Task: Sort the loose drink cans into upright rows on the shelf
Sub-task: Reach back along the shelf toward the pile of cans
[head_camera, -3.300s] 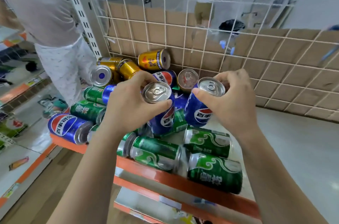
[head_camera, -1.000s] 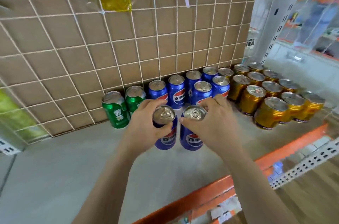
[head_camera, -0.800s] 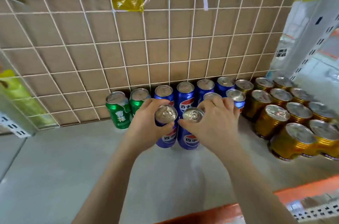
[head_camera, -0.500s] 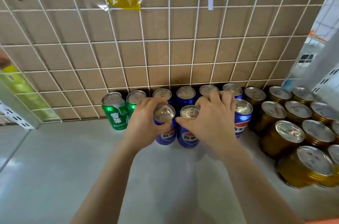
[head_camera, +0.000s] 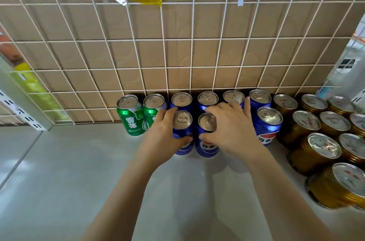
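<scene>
Two blue cola cans stand upright side by side on the white shelf (head_camera: 79,171). My left hand (head_camera: 162,138) grips the left blue can (head_camera: 182,124) round its side. My right hand (head_camera: 231,128) grips the right blue can (head_camera: 207,142), its fingers reaching over the can behind. Behind them a back row of upright blue cans (head_camera: 208,98) lines the wire grid. Another blue can (head_camera: 268,126) stands right of my right hand. Two green cans (head_camera: 129,116) stand upright at the row's left end.
A wire grid backed with cardboard (head_camera: 177,43) closes the shelf's rear. Several upright gold cans (head_camera: 314,152) fill the right side in rows. A white upright post (head_camera: 21,106) stands at the left. Bare shelf surface lies in front and to the left.
I carried the two blue cans from the loose pile to this shelf and set them down in front of the back row of blue cans. Both hands still hold them.
</scene>
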The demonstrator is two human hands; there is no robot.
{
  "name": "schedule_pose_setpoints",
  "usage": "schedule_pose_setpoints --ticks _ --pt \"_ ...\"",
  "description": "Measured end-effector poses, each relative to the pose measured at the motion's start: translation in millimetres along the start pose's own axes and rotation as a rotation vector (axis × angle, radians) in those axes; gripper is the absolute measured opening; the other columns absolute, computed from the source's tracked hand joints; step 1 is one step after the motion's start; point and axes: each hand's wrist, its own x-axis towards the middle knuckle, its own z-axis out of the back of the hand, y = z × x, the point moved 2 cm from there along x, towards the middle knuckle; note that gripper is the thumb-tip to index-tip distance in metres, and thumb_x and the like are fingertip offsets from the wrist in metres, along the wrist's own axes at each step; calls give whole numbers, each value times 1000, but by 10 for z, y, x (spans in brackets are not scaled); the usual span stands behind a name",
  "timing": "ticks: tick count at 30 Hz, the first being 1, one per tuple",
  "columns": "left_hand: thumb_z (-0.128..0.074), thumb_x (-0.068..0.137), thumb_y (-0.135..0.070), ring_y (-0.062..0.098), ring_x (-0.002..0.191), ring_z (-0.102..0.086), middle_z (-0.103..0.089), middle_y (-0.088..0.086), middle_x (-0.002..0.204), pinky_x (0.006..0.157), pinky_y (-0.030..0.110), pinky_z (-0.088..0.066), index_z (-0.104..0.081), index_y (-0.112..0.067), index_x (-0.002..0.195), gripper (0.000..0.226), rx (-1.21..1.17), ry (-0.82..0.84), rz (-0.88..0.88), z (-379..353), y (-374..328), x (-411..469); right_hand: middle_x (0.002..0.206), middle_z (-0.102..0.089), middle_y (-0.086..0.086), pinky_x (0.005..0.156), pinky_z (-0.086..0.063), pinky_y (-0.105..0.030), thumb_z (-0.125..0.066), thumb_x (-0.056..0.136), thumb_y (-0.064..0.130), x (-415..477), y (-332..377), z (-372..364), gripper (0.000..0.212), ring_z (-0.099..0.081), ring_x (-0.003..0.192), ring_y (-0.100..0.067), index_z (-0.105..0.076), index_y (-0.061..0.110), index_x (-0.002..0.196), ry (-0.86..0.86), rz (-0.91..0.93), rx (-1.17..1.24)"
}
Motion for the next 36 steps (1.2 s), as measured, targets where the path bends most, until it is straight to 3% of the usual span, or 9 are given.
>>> schedule_pose_setpoints --ticks 8,13,18,21,23,25,32,36 --pt "-81 69 -33 3 103 -41 -47 -2 128 84 15 -34 -44 -21 134 76 -75 -20 -29 23 14 23 126 -58 -3 114 8 -48 -66 76 54 71 -6 -68 67 -34 129 -29 -48 21 131 -88 31 -52" --pt "-78 72 -32 15 122 -44 -42 -2 137 88 16 -34 -36 -21 140 80 -89 -24 6 -13 -10 -8 122 -61 -7 114 3 -42 -73 73 46 -2 -29 -165 63 -43 124 -29 -54 14 124 -195 74 0" --pt "-71 77 -41 18 130 -39 -34 -1 146 97 26 -37 -23 -22 147 87 -6 -70 27 31 0 -157 120 -60 -13 111 -14 -51 -76 69 46 -78 104 -183 62 -51 116 -35 -60 9 117 -318 123 38" --pt "-67 80 -41 21 126 -43 -38 4 143 96 30 -41 -27 -17 145 81 91 -148 57 157 83 -337 118 -60 -14 109 -24 -58 -77 72 39 -144 313 -141 54 -53 114 -36 -61 9 115 -376 172 87" --pt "-68 80 -40 26 121 -47 -42 7 139 96 38 -44 -33 -14 143 76 129 -230 114 285 200 -515 118 -60 -13 109 -22 -57 -77 73 35 -181 499 -171 50 -53 113 -36 -62 10 114 -354 223 116" --pt "-67 81 -38 30 120 -47 -45 9 136 96 41 -43 -37 -14 141 71 178 -305 166 427 332 -710 116 -61 -13 106 -29 -60 -77 73 32 -207 681 -245 47 -55 110 -36 -62 10 112 -325 280 148" --pt "-58 88 -37 30 119 -49 -51 6 131 95 39 -38 -43 -18 137 54 277 -499 478 1005 874 -1464 105 -64 -17 90 -44 -58 -76 68 35 -344 1542 -606 46 -60 96 -40 -66 7 103 -126 376 110" --pt "-58 87 -41 30 119 -48 -51 5 130 97 39 -36 -44 -21 135 54 310 -509 595 1334 1345 -1903 99 -65 -16 84 -48 -51 -73 70 39 -476 2226 -763 46 -61 90 -38 -67 6 101 -61 461 57"
